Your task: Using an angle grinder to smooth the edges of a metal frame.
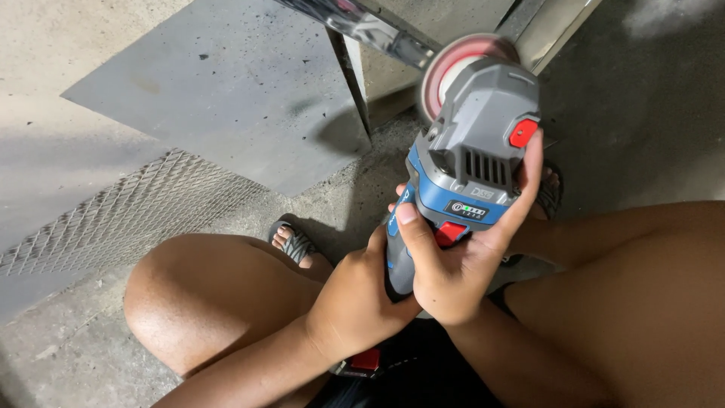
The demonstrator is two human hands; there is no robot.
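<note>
1. Nearest the camera, the left hand [353, 302] is wrapped around the lower grip of the cordless angle grinder [453, 189], fingers closed tight on the dark handle. If that grip slackens, the tool can twist out of line, since this hand carries most of its weight.

2. The right hand [461, 264] is clamped on the blue body just above, thumb across the front beside the red switch [451, 233] and index finger stretched up the grey head toward the red button [522, 133]. A finger resting that close to the head could slide forward to the wheel, or press the button by accident.

3. The bare knees and sandalled foot [293, 243] sit directly under and beside the tool. Sparks or grit thrown back would likely land on unprotected skin.

4. Further out, the red-rimmed disc [453, 72] is blurred as if spinning, and stands at or just beside the bright metal frame [377, 34]; whether they touch I cannot tell. If the disc catches an edge, it may kick back toward the legs.

5. Beyond, the grey steel sheet [226, 91] and expanded mesh [128, 211] lie flat on the concrete floor [75, 347], well apart from the disc.
</note>
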